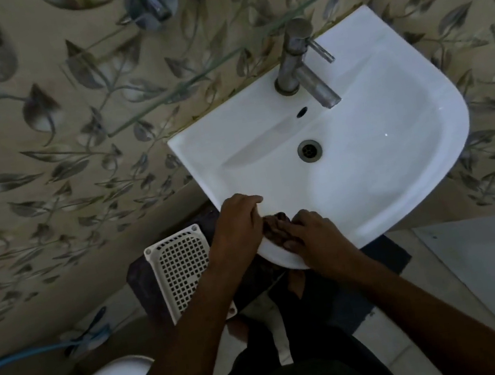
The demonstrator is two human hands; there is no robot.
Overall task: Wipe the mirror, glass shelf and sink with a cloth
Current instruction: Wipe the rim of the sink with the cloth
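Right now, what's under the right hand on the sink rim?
A dark cloth lies bunched on the sink's front rim, partly under the right hand. The left hand rests beside it. How much cloth the hand covers cannot be seen.

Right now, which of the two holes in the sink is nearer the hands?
The round drain with the metal ring on the basin floor of the sink. The small dark overflow hole sits farther back, just under the tap.

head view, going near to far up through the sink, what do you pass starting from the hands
right hand and dark cloth at the near rim of the sink → drain → overflow hole → tap → glass shelf edge
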